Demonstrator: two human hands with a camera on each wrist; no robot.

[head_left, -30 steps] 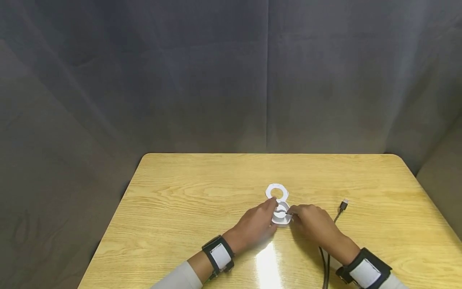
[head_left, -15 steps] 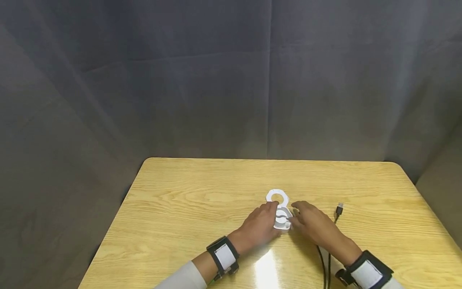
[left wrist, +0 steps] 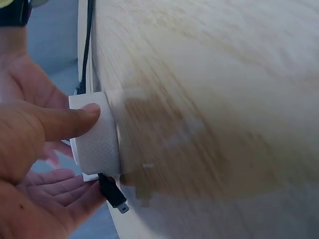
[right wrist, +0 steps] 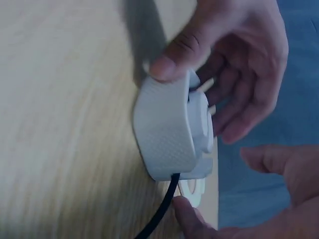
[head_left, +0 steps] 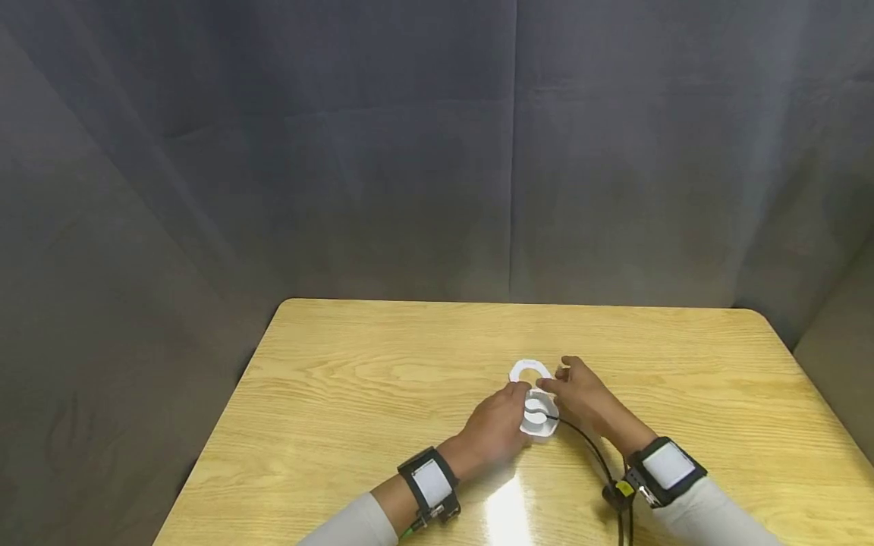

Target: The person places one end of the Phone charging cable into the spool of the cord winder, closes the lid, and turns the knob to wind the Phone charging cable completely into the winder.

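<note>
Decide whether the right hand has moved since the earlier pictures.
Yes. The right hand has moved left and farther up the table, and now sits beside the white ring; earlier it was lower right of it.

**A curtained recording booth, not a lived-in room**

This looks like a small staged recording space, the kind set up in a lab. A plain dark grey fabric backdrop hangs in creased panels behind and to both sides, closing off everything beyond it. In front of it stands a single light wood-grain laminate table with rounded corners, its glossy top throwing back a bright patch of overhead light. The person at the table wears black wrist straps with white panels on both forearms, over pale long sleeves, which suits a data-collection setup.
</note>
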